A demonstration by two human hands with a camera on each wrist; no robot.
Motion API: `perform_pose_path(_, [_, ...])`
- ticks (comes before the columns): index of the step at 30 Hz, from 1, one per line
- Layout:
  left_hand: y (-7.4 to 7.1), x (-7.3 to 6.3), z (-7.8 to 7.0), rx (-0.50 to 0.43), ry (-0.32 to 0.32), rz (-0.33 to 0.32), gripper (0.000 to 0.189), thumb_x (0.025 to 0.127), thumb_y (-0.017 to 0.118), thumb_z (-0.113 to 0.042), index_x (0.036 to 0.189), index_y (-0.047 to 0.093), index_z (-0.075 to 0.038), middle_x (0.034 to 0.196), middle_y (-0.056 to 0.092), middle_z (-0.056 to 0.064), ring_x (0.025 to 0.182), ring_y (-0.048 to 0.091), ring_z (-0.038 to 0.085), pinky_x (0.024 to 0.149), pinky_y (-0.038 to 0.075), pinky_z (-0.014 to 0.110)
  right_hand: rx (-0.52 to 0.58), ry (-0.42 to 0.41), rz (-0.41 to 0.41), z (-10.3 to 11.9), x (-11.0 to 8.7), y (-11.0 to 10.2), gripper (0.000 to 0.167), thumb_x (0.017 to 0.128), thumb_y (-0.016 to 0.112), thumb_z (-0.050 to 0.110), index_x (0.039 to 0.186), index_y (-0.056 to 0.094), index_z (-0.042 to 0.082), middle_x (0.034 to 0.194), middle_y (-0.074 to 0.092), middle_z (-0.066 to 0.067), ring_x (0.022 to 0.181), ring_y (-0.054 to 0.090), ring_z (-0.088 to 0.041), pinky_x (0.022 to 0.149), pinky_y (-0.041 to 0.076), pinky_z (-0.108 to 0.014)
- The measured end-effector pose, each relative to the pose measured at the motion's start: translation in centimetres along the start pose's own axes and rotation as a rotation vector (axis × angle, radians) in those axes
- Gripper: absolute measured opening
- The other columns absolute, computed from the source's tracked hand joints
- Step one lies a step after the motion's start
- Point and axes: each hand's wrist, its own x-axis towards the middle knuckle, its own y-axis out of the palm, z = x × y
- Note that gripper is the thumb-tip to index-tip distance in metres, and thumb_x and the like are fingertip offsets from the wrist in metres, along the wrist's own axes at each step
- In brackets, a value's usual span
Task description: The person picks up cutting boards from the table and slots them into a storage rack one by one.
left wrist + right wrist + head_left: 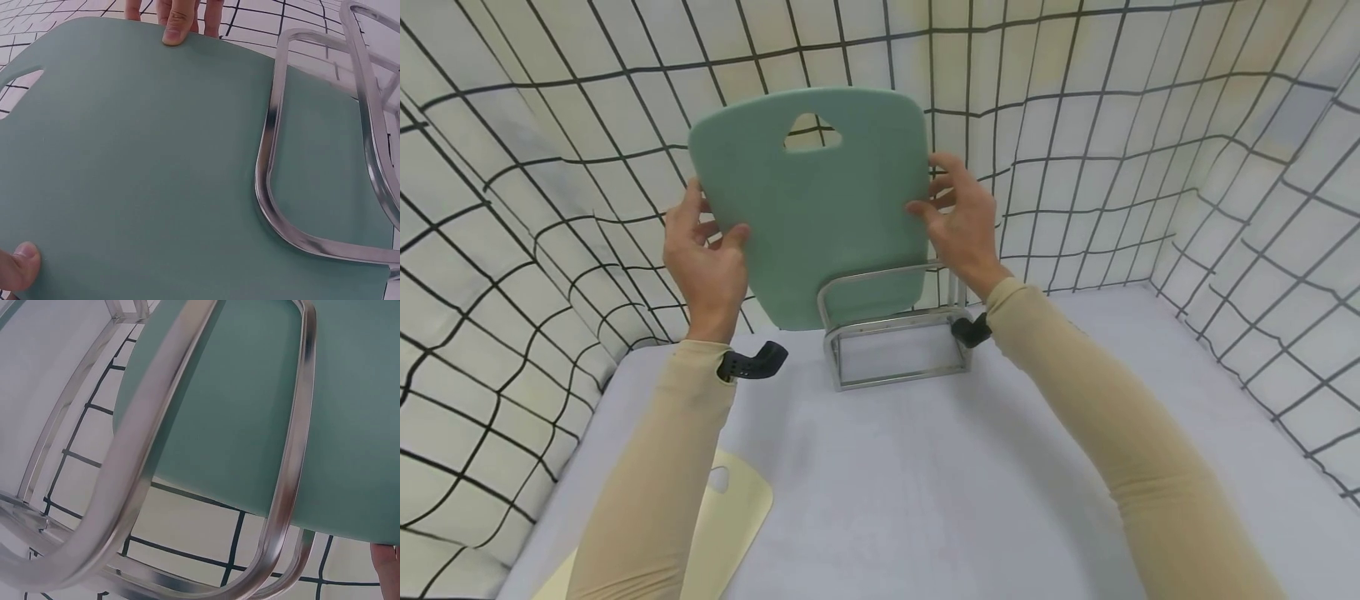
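A green cutting board (820,200) with a triangular handle hole stands nearly upright, slightly tilted. My left hand (706,258) grips its left edge, thumb on the near face. On the right edge my right hand (964,218) pinches it, thumb in front and fingers around the side. The board's lower part is behind the front loops of a silver metal rack (891,382). In the right wrist view, another rack loop (305,542) shows past the board's edge, partly hidden by it. The left wrist view shows the left thumb (26,259) on the board's face.
A cream cutting board (737,508) lies at the front left of the white table (925,483), partly covered by my left sleeve (655,467). A black wire grid (1075,125) encloses the back and sides. Black straps (752,362) sit at the wrists.
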Motion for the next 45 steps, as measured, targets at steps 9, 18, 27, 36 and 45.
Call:
perform_pose_path(9, [0.5,-0.2,0.1,-0.009,0.003,0.008,0.07,0.094,0.068,0.004,0.149,0.054,-0.037,0.12,0.056,-0.005,0.102,0.065,0.01,0.1,0.061,0.035,-0.007,0.007,-0.001,-0.6,-0.1,-0.4,0.051,0.092,0.078,0.015,0.139,0.057,0.017,0.114,0.072,-0.014,0.095,0.075,-0.026,0.088,0.064,-0.039])
perform_pose_path(18, [1.1,-0.3,-0.1,-0.029,-0.007,0.02,0.07,0.094,0.068,0.003,0.15,0.053,-0.036,0.12,0.055,-0.006,0.1,0.062,0.006,0.1,0.06,0.033,-0.004,-0.003,-0.008,-1.1,0.0,-0.9,0.05,0.092,0.078,0.015,0.138,0.058,0.017,0.114,0.073,-0.014,0.093,0.075,-0.027,0.087,0.064,-0.039])
perform_pose_path(27, [1.5,-0.6,-0.2,-0.025,0.015,0.024,0.069,0.093,0.068,0.004,0.149,0.055,-0.035,0.121,0.056,-0.004,0.099,0.062,0.006,0.098,0.061,0.034,-0.01,-0.002,-0.014,-1.5,0.0,-1.2,0.05,0.092,0.077,0.014,0.138,0.058,0.017,0.113,0.073,-0.014,0.094,0.076,-0.027,0.088,0.064,-0.038])
perform_pose_path(36, [2.1,-0.8,-0.4,-0.028,0.026,0.038,0.068,0.095,0.067,0.001,0.149,0.054,-0.036,0.12,0.054,-0.006,0.097,0.06,0.005,0.093,0.059,0.026,-0.013,0.014,-0.019,-1.8,-0.1,-1.6,0.052,0.093,0.076,0.014,0.141,0.056,0.017,0.116,0.072,-0.014,0.095,0.074,-0.026,0.089,0.063,-0.038])
perform_pose_path(45, [2.6,-1.2,-0.5,-0.026,0.026,0.053,0.064,0.096,0.067,0.0,0.15,0.054,-0.033,0.125,0.056,0.003,0.108,0.067,0.017,0.102,0.059,0.035,-0.036,0.028,-0.017,-1.9,-0.2,-2.1,0.052,0.094,0.075,0.014,0.141,0.056,0.017,0.116,0.071,-0.014,0.096,0.074,-0.026,0.091,0.063,-0.038])
